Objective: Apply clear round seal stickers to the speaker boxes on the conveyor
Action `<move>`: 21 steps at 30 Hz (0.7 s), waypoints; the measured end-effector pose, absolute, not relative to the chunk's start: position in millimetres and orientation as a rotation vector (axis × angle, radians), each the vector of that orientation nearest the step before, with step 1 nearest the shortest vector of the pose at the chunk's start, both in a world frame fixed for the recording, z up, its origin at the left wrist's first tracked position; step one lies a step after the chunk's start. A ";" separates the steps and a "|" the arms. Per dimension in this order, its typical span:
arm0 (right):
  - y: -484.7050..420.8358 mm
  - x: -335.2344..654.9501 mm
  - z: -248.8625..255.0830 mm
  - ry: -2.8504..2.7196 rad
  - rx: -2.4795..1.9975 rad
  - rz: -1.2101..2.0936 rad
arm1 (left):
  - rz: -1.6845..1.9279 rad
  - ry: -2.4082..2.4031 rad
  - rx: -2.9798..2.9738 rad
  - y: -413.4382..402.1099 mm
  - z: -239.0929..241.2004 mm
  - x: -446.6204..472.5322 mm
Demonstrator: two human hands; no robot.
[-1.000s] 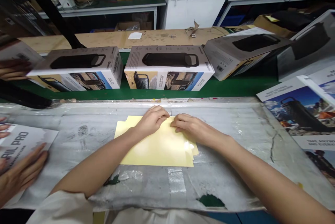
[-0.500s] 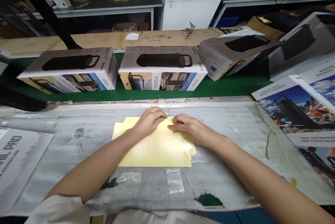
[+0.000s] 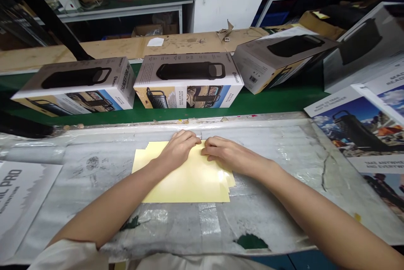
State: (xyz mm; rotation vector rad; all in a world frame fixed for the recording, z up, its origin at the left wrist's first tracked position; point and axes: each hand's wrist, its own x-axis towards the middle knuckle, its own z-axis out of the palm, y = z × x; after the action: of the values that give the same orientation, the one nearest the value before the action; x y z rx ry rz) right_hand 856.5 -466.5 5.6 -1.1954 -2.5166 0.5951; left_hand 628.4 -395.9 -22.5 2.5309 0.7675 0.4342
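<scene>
Several pale yellow sheets lie loosely stacked on the worktop, their edges slightly out of line and a glossy glare near the right end. My left hand rests over the upper part of the stack, its fingers curled and closed at the far edge. Facing it, my right hand is closed too, thumb and index finger pinched at the same far edge. A narrow gap separates the two sets of fingertips. What exactly lies between the fingers is mostly hidden, but both touch the top sheet.
Printed speaker boxes stand behind the worktop: one at left, one in the middle, one tilted at right. A large printed carton is at far right, a grey printed panel at left. A black post rises at left.
The view has shifted slightly, so the boxes sit a little further left. Both hands stay at the sheets' far edge, the right fingers a bit more curled in.
</scene>
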 end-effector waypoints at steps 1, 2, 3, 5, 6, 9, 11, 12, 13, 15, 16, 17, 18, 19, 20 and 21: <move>-465.2 856.1 6.6 -2.527 -1.196 0.613 | 0.435 0.771 2.531 -395.9 -22.6 628.4; -464.5 856.0 7.0 -2.524 -1.199 0.631 | 0.438 0.775 2.531 -395.9 -22.7 628.4; -464.5 856.3 6.6 -2.507 -1.200 0.644 | 0.438 0.777 2.531 -396.0 -22.8 628.3; -466.2 857.8 4.2 -2.455 -1.193 0.644 | 0.440 0.778 2.530 -396.2 -23.0 628.3; -467.6 858.8 2.5 -2.435 -1.184 0.630 | 0.440 0.775 2.530 -396.3 -23.0 628.2; -471.4 860.8 -2.1 -2.428 -1.151 0.572 | 0.442 0.764 2.537 -396.4 -23.0 628.3; -472.7 861.0 -3.3 -2.429 -1.140 0.557 | 0.446 0.766 2.545 -396.4 -23.2 628.4; -473.1 860.9 -3.2 -2.423 -1.140 0.565 | 0.446 0.770 2.550 -396.6 -23.5 628.5; -473.3 860.8 -2.7 -2.411 -1.146 0.585 | 0.446 0.776 2.554 -396.8 -23.8 628.6; -473.7 860.6 -1.5 -2.373 -1.177 0.653 | 0.442 0.784 2.569 -397.5 -24.4 628.7; -473.9 860.7 -1.1 -2.344 -1.195 0.691 | 0.437 0.783 2.579 -397.9 -24.6 628.7; -474.2 860.8 -1.0 -2.314 -1.210 0.729 | 0.431 0.781 2.591 -398.3 -24.7 628.7; -474.6 861.1 -1.3 -2.281 -1.218 0.766 | 0.425 0.777 2.605 -398.7 -24.6 628.6; -475.1 861.8 -1.8 -2.247 -1.220 0.804 | 0.417 0.773 2.620 -399.1 -24.3 628.6; -475.8 862.9 -2.4 -2.208 -1.215 0.847 | 0.408 0.770 2.636 -399.4 -23.8 628.5; -476.6 864.6 -2.7 -2.162 -1.203 0.893 | 0.400 0.770 2.655 -399.7 -23.2 628.5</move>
State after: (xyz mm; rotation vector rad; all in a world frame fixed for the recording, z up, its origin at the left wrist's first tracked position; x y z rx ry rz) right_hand 864.6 -476.6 -2.7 -1.2026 -2.1621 0.8934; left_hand 628.5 -399.7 -23.2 2.6548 0.7697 0.3996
